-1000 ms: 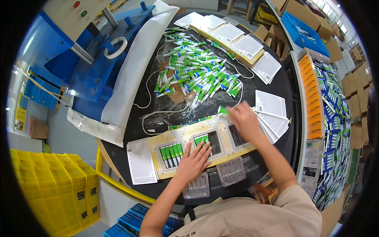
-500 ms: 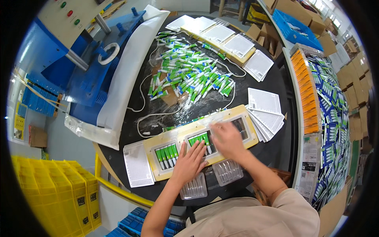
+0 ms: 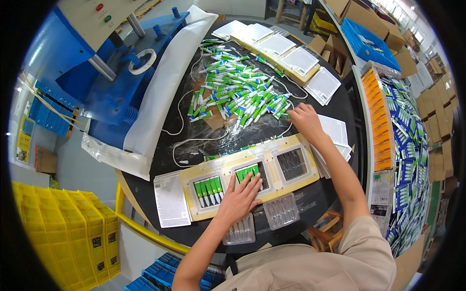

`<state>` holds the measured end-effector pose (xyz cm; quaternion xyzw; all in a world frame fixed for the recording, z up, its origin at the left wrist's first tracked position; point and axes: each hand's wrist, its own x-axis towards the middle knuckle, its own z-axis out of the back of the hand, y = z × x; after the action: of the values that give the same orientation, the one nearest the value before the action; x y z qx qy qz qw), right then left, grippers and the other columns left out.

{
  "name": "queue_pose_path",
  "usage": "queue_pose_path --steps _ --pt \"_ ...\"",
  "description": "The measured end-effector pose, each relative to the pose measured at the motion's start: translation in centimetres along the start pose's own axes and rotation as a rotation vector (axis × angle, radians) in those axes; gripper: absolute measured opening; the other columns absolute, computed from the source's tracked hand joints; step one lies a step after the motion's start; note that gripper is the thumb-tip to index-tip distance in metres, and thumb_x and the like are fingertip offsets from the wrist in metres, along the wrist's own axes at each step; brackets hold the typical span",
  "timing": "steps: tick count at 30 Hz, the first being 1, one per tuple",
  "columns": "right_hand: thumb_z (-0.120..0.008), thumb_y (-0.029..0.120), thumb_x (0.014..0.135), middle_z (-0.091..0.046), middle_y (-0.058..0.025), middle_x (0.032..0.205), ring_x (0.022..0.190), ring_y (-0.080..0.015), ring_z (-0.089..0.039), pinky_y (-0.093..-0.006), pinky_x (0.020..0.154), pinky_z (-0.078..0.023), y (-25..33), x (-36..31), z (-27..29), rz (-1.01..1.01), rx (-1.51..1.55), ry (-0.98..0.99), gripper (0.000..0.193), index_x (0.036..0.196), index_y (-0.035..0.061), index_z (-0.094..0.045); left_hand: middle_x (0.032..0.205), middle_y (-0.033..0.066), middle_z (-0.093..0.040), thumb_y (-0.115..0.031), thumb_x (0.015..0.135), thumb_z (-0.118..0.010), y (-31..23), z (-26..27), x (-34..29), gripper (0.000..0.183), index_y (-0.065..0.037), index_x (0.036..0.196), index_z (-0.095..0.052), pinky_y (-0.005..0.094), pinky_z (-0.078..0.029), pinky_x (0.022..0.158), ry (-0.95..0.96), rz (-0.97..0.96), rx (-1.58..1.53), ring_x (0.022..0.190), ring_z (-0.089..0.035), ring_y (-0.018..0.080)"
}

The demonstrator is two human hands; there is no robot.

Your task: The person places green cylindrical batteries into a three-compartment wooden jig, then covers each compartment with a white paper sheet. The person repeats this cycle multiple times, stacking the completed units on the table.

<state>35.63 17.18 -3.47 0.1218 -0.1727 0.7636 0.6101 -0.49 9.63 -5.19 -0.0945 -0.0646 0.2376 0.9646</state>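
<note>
Head view: a person in a beige shirt (image 3: 310, 262) works at a round black worktop (image 3: 342, 109), both hands over its near and right parts; the left hand (image 3: 238, 199) lies palm down across the middle window of a yellow frame (image 3: 187, 186) set along the near edge, its fingers slightly spread, their tips over the lower ends of a row of green tubes (image 3: 246, 172) in that window; the tubes run from beneath the fingers toward the frame's far side, their green ends showing beyond the fingertips; whether the fingers press on them cannot be told.

The right hand (image 3: 306, 120) is out toward the right edge of the worktop, fingers curled and drawn together, tips just beside the near right side of a loose pile of green-and-white tubes (image 3: 242, 89); whether they pinch a tube cannot be told; the pile spreads from the worktop's middle toward its far edge.

In the frame's left window, left of the left hand, a row of green tubes with white tips (image 3: 208, 190) lies side by side; the right window shows a clear ribbed insert (image 3: 291, 164); two clear plastic trays (image 3: 281, 212) sit by the near edge, one partly under the left wrist; white printed cards (image 3: 172, 203) lie at the frame's left end, and a fanned stack of cards (image 3: 334, 130) lies near the right edge, beside the right forearm.
</note>
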Motion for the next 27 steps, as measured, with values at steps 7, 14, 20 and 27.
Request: queue_pose_path --steps 7,14,20,27 --pt "-0.073 0.006 0.087 -0.069 -0.0150 0.093 0.083 -0.0298 -0.069 -0.0394 0.070 -0.054 13.0 -7.9 7.4 -0.350 0.657 -0.126 0.027 0.113 0.0011 -0.070 0.163 0.0021 -0.036 -0.046 0.102 -0.051 -0.1 -0.3 -0.2 0.062 -0.011 0.153 -0.044 0.0578 -0.018 0.124 0.025 0.036 -0.025 0.151 -0.032 0.0226" --pt "-0.072 0.002 0.079 -0.061 -0.0101 0.088 0.079 -0.0276 -0.061 -0.0377 0.068 -0.052 17.7 -9.4 4.9 -0.123 0.392 -0.141 0.035 0.114 -0.0014 -0.071 0.161 0.0034 -0.041 -0.043 0.101 -0.057 -0.2 -0.4 -0.1 0.061 -0.010 0.151 -0.047 0.0573 -0.017 0.125 -0.006 0.039 -0.041 0.151 -0.034 0.0233" --pt "-0.072 0.007 0.081 -0.061 -0.0109 0.090 0.082 -0.0283 -0.058 -0.0399 0.069 -0.048 19.8 -8.6 3.6 -0.211 0.376 -0.108 0.035 0.114 -0.0026 -0.070 0.159 0.0051 -0.043 -0.042 0.099 -0.059 0.0 -0.6 -0.2 0.060 -0.009 0.149 -0.049 0.0579 -0.017 0.124 -0.016 0.040 -0.075 0.150 -0.034 0.0249" --pt "-0.072 0.010 0.083 -0.063 -0.0105 0.093 0.085 -0.0301 -0.060 -0.0440 0.073 -0.048 16.7 -7.3 5.0 -0.321 0.422 -0.051 0.032 0.114 0.0028 -0.071 0.157 0.0064 -0.046 -0.042 0.097 -0.062 0.1 1.1 0.5 0.061 -0.008 0.147 -0.050 0.0575 -0.018 0.124 0.032 0.028 -0.112 0.148 -0.039 0.0250"
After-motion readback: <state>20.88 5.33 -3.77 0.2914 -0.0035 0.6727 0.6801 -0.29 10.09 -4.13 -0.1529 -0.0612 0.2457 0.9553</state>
